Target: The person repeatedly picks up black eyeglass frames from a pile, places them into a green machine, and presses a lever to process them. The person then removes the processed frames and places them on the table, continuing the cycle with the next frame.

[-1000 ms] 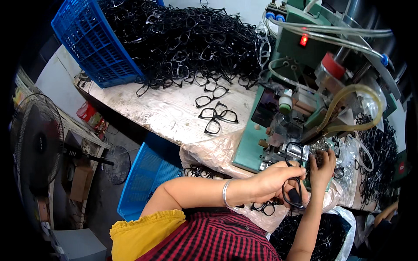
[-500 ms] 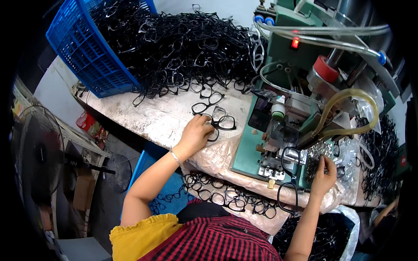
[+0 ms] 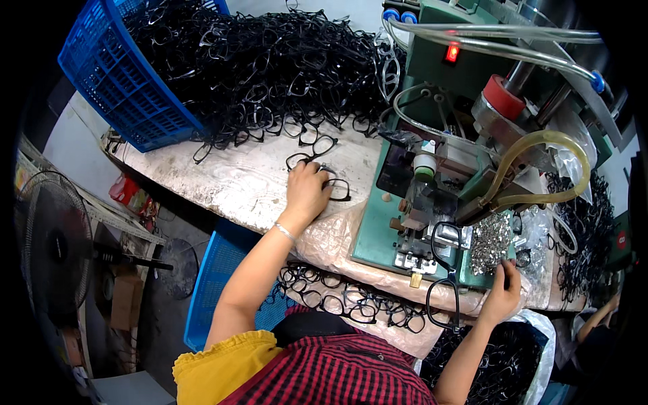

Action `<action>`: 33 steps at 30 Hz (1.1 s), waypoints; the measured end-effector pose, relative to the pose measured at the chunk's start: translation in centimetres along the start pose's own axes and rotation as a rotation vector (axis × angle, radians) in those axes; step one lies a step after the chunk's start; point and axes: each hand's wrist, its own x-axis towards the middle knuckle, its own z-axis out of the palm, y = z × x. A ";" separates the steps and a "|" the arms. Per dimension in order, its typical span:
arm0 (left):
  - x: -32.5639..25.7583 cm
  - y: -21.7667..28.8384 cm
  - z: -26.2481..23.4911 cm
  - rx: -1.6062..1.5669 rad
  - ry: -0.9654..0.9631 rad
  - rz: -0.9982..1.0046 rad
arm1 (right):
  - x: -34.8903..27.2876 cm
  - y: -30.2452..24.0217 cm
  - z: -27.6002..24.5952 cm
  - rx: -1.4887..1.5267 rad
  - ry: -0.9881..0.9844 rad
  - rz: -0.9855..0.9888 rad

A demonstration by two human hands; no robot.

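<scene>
Worn and pale, the workbench (image 3: pixel 236 182) carries a big heap of black frames (image 3: pixel 270 67) at 12 o'clock, which spills out of a tipped blue crate (image 3: pixel 121 81) at 10 o'clock. At 3 o'clock stands a green machine (image 3: pixel 432 202) with a yellowish hose (image 3: pixel 533 169) and a red lamp (image 3: pixel 452 52). A standing fan (image 3: pixel 47 250) is on the floor at 9 o'clock.

Compared with half a second ago, the left hand (image 3: pixel 305 192) lies on nearly the same place of the bench, but now it closes down on a black eyeglass frame (image 3: pixel 331 183); before, it only reached the loose frames. The right hand (image 3: pixel 503 293) has stayed at the front edge of the machine, at about 4 o'clock.

This eyeglass frame is thin, black and without lenses, and it lies flat on the bench just left of the machine. Its long axis runs from upper left to lower right; one rim shows beside the fingers, the other is mostly under the hand. A second frame (image 3: pixel 317 145) lies just above it.

The left hand grasps the frame with bent fingers. The right hand is half curled beside a pile of small silver metal parts (image 3: pixel 489 236); whether it holds something I cannot tell. Another black frame (image 3: pixel 445 283) hangs at the machine's front edge, near this hand.
</scene>
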 end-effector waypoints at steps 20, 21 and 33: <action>0.1 10.8 -9.6 -1.601 0.418 -0.113 | 1.4 -13.4 7.2 0.729 -0.315 0.164; 1.2 12.4 -12.0 -1.659 0.375 0.123 | 1.7 -14.1 7.2 0.743 -0.358 0.190; -0.4 14.9 -14.1 -0.839 0.005 0.726 | -1.0 -18.4 3.9 0.751 -0.492 0.106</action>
